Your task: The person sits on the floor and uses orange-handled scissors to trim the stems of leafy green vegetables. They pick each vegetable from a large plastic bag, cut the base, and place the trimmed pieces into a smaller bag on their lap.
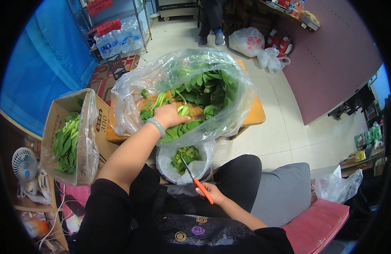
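Note:
My left hand (171, 116), with a pale bangle at the wrist, reaches into a large clear plastic bag (128, 85) of leafy greens (201, 89). It touches the greens beside a pale green stalk base (183, 110). Its fingers are mostly hidden, so whether they grip a stalk is unclear. In my right hand (213, 193), low over my lap, is an orange-handled cutting tool (202, 190) with a narrow metal blade. The blade points up and left, over a bin lined with a white plastic bag (205, 158) that holds cut green pieces (186, 155).
The greens bag lies on a low wooden table (254, 111). At left stands a cardboard box (101, 127) with plastic lining and trimmed greens (66, 143). A small fan (25, 163) is beyond it. Another person's legs (211, 19) are at the far side, near tied plastic bags (247, 41).

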A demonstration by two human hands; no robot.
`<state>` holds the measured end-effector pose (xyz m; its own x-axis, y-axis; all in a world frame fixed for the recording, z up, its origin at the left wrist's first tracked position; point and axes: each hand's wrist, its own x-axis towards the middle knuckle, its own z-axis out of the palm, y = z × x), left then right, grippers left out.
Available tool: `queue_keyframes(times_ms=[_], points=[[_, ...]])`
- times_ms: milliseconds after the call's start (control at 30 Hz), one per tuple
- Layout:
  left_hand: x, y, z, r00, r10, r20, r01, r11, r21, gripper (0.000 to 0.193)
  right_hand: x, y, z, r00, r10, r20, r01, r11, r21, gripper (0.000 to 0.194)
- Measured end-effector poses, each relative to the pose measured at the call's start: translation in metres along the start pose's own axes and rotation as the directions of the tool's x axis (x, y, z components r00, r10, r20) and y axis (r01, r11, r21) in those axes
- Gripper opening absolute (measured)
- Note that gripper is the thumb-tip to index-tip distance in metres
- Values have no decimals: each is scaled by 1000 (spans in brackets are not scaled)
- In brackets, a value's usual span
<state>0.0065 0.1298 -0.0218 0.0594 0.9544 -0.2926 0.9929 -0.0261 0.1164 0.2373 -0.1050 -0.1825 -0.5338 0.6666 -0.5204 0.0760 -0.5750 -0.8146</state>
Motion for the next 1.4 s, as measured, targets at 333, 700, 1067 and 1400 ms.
queue_keyframes(times_ms=[333, 700, 1067, 1400], points=[[-6, 2, -8, 977, 139, -161, -165, 972, -165, 41, 0, 3, -7, 999, -35, 1, 35, 999, 15, 30], [-129, -8, -41, 784, 56, -619, -587, -262, -766, 55, 1, 2, 0, 999, 0, 43, 2, 999, -49, 24], [-172, -9, -59, 800, 102, -591, -324, -756, -569, 57, -15, -5, 2, 997, -62, -54, 59, 997, -46, 27], [-165, -36, 93, 967, 254, -36, -193, 628, -754, 38, -31, -9, 6, 987, -147, -69, 123, 956, -268, 35]])
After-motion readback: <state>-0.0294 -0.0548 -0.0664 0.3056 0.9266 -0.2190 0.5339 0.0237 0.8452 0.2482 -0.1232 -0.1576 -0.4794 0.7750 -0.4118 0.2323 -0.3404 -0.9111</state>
